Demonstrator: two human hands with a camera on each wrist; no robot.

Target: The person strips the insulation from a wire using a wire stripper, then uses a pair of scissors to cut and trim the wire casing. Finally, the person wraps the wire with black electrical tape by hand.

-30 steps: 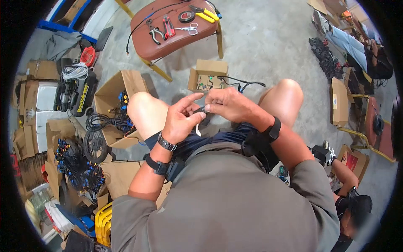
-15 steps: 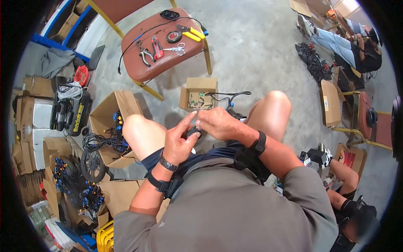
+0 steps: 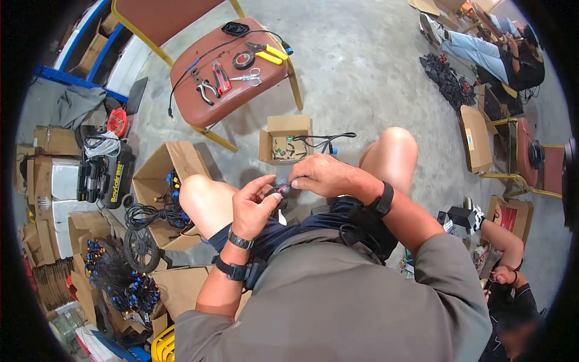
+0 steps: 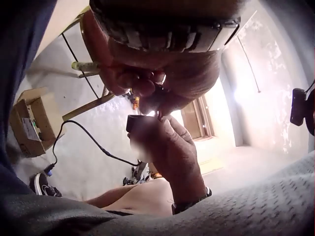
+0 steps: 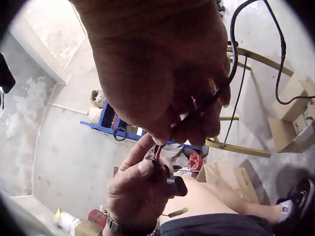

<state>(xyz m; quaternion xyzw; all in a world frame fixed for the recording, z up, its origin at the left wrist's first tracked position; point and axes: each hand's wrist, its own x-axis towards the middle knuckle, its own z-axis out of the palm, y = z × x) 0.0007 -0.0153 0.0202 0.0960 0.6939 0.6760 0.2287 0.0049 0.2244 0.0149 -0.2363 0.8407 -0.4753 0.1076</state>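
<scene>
Over my lap, my left hand [image 3: 252, 211] pinches a small black part [image 5: 176, 187] between thumb and fingers. A short red wire [image 5: 157, 151] comes out of it and spans the small gap to my right hand [image 3: 329, 175]. My right hand's fingertips pinch the wire's other end, the fingers curled together. From the right hand a black cable [image 5: 233, 54] runs off in a loop, as the right wrist view shows. The black part's exact kind cannot be told; fingers cover much of it.
Ahead stands a brown chair [image 3: 181, 78] bearing pliers [image 3: 205, 89], a red utility knife [image 3: 221, 78], scissors [image 3: 248, 77], black tape [image 3: 243, 60] and yellow-handled wire strippers [image 3: 268, 53]. A small box [image 3: 289, 125] of small parts lies before my knees. Cartons of cables [image 3: 123, 283] line the left.
My hands have drawn slightly apart, and the red wire now shows between them. The head view has shifted, so the chair and small box sit lower and further left than a second ago.
</scene>
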